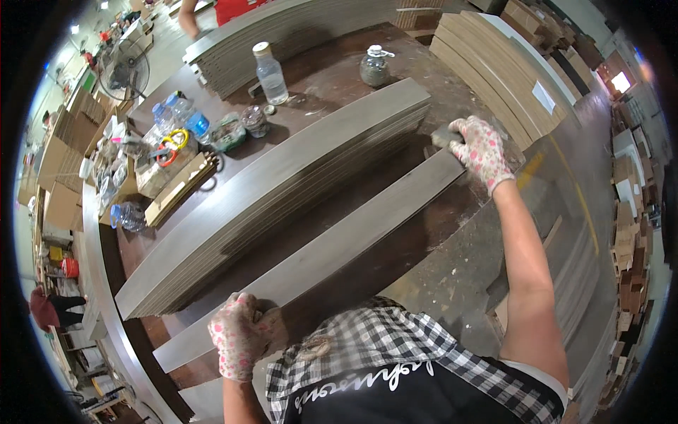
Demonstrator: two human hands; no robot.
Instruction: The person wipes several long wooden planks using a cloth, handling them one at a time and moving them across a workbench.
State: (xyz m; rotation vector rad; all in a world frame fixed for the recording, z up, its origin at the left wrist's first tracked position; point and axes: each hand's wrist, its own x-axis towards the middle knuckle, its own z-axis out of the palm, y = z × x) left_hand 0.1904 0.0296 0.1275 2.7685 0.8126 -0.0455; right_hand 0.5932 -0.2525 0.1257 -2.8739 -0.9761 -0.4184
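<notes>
A long, flat grey board (pixel 332 237) lies slantwise across the dark table before me. My left hand (pixel 240 338), in a white glove with pink spots, closes on the board's near edge toward its lower left end. At the far right end, my right hand (pixel 484 150), gloved alike, has its fingers closed on a small grey pad (pixel 445 136) that rests on or just by the board's tip. Beyond the board, and parallel to it, stands a stack of similar grey boards (pixel 282 164). The pad's exact kind is partly hidden by the fingers.
Bottles (pixel 270 76), a round jar (pixel 375 67), scissors (pixel 169 147) and a cardboard box (pixel 159 177) stand on the table (pixel 332 71). More board stacks (pixel 487 71) line the far side. A person in red (pixel 236 8) is across the table.
</notes>
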